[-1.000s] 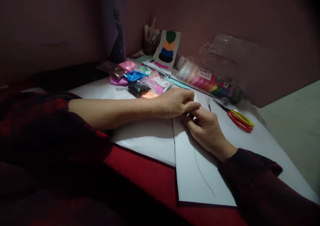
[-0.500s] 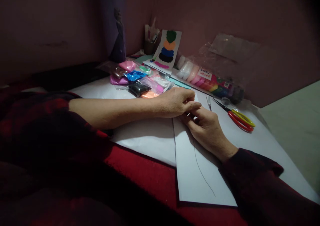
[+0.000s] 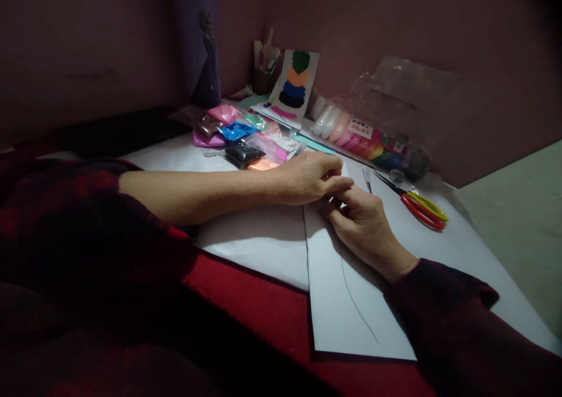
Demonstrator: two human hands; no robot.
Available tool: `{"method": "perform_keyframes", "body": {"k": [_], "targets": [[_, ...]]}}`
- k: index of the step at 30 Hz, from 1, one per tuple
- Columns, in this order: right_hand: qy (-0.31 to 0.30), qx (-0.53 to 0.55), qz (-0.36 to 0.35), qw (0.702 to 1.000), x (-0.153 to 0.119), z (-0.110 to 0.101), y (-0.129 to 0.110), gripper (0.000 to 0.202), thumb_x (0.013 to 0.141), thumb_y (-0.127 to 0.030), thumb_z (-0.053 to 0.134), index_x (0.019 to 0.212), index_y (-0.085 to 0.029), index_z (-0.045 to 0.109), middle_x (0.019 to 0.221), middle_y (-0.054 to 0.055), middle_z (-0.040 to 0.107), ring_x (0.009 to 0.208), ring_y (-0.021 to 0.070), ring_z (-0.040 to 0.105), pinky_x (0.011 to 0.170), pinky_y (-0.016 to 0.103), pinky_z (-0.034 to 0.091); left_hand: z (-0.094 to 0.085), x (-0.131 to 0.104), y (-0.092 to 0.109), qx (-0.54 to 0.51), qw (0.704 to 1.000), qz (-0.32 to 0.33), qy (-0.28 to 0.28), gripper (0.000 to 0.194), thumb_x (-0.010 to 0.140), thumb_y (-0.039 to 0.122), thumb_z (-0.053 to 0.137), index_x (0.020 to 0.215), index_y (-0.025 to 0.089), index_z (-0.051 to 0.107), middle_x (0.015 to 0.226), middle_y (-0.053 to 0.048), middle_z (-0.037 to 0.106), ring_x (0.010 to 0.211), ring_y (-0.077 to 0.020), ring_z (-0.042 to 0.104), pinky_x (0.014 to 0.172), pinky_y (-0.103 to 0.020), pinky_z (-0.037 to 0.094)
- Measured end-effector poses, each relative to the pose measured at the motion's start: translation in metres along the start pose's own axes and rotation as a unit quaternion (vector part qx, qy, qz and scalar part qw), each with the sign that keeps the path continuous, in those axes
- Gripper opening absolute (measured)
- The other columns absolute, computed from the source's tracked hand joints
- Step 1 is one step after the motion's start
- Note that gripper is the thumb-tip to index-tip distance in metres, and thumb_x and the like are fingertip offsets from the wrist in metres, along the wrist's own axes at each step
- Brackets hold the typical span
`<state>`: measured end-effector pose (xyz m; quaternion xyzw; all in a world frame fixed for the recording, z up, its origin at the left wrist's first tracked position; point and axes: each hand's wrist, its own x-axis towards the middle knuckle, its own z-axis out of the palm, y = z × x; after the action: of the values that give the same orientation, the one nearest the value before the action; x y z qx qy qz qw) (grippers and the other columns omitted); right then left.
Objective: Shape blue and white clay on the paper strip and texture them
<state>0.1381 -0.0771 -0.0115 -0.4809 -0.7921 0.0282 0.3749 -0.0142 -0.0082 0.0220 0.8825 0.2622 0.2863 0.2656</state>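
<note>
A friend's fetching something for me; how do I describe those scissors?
On the white covering, look right of the right hand. The scissors lie there, blades pointing away and left. Their red and yellow handles distinguish them from the slim tool near their tips.

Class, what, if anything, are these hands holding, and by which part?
It cannot be told: the left hand and right hand meet, their fingers hiding anything between them.
</note>
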Motion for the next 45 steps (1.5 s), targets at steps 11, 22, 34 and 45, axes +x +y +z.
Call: {"method": "perform_keyframes", "body": {"k": [11,22,34,45], "targets": [[-0.004,-0.002,0.007,1.0,0.001,-0.0001,-0.0012,0.007,0.083,-0.014,0.06,0.082,-0.015,0.067,0.076,0.004,0.065,0.065,0.0154,0.057,0.06,0.029,0.043,-0.0012,-0.0004,0.0013,-0.002,1.0,-0.006,-0.008,0.023,0.089,0.033,0.052,0.074,0.015,0.056,0.07,0.0,0.057,0.068,-0.0116,0.048,0.065,-0.026,0.036],[-0.004,-0.006,0.011,1.0,0.0013,-0.0007,-0.0009,0.006,0.083,-0.015,0.059,0.08,-0.017,0.064,0.074,0.003,0.064,0.065,0.0153,0.056,0.059,0.029,0.043,-0.0018,-0.0007,0.0016,0.001,1.0,-0.001,-0.007,0.024,0.089,0.034,0.051,0.074,0.015,0.057,0.07,-0.001,0.058,0.07,-0.0125,0.049,0.067,-0.026,0.038],[0.0,-0.011,0.007,1.0,0.0012,-0.001,-0.0011,0.005,0.082,-0.015,0.06,0.079,-0.017,0.064,0.071,0.002,0.062,0.062,0.0146,0.055,0.057,0.028,0.042,-0.0002,-0.0006,-0.0024,0.02,1.0,0.0,-0.009,0.029,0.091,0.038,0.048,0.075,0.016,0.057,0.072,-0.001,0.058,0.069,-0.0129,0.049,0.064,-0.026,0.035],[-0.007,-0.004,0.016,1.0,0.0013,-0.001,-0.0022,0.007,0.083,-0.015,0.059,0.08,-0.017,0.065,0.075,0.003,0.064,0.064,0.015,0.055,0.059,0.029,0.043,-0.0004,-0.0003,-0.0006,0.014,1.0,0.0,-0.01,0.028,0.09,0.037,0.049,0.076,0.015,0.06,0.071,-0.001,0.058,0.07,-0.0132,0.049,0.069,-0.027,0.037]]}}
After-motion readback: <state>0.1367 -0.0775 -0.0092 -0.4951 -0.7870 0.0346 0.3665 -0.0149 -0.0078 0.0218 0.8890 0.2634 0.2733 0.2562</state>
